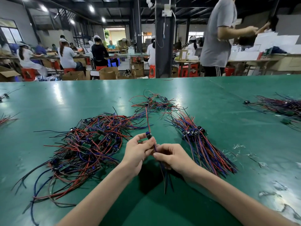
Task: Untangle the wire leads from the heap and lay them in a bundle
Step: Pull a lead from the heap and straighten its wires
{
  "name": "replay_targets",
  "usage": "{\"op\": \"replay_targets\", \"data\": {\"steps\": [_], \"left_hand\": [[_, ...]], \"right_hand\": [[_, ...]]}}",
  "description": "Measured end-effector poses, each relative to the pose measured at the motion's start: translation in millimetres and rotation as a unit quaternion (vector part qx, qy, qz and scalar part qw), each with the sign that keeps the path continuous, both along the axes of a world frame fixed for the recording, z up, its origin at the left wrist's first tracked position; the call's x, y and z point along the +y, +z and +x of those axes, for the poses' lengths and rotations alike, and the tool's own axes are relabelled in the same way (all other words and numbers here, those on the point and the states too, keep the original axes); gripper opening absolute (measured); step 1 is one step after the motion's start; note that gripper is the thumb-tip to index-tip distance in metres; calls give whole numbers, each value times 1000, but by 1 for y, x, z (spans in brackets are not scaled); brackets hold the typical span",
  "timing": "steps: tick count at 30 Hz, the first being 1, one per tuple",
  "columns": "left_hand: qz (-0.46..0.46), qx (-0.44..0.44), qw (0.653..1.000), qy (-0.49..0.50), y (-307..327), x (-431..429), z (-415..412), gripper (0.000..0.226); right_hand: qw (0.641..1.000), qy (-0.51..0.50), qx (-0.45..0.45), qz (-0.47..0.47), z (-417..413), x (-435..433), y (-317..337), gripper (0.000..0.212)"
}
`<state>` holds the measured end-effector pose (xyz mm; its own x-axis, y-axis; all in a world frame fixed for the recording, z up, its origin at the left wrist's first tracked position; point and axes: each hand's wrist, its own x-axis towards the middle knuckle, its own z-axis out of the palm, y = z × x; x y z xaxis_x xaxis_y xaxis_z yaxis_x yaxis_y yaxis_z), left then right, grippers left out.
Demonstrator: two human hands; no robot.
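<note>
A tangled heap point(84, 144) of red, blue and black wire leads with small green boards lies on the green table, left of my hands. A straightened bundle point(200, 142) lies to the right, its leads side by side. Between the two, my left hand point(138, 150) pinches one lead point(148, 135) at its small blue-black component. That lead's red wire runs up and away toward a smaller tangle point(154, 103). My right hand point(172, 156) grips the same lead's blue and black wires just below, and their ends hang down toward me.
More wire piles lie at the far right point(283, 106) and at the left edge point(6, 119). Cut scraps of insulation litter the table point(211, 92) at the right front. Beyond the far edge a person point(218, 35) stands, and others sit at benches.
</note>
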<state>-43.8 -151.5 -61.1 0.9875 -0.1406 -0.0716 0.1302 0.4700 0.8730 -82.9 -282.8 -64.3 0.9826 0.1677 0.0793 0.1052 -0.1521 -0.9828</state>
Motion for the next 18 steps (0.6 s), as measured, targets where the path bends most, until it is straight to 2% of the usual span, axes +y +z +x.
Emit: {"op": "replay_targets", "data": {"steps": [2, 8, 14, 16, 18], "left_hand": [[-11, 7, 1000, 7, 1, 1, 1, 16], [-2, 16, 1000, 6, 1, -2, 2, 14], [-12, 26, 999, 15, -2, 5, 9, 19], [-9, 26, 999, 17, -3, 6, 10, 17], [-6, 23, 1000, 18, -4, 6, 11, 14]], "right_hand": [[1000, 12, -4, -7, -1, 1, 1, 12], [992, -21, -92, -85, -3, 0, 4, 10], [1000, 11, -24, -10, -4, 4, 3, 11], [999, 30, -19, -12, -4, 3, 2, 4], [998, 41, -24, -28, -4, 2, 2, 11]]}}
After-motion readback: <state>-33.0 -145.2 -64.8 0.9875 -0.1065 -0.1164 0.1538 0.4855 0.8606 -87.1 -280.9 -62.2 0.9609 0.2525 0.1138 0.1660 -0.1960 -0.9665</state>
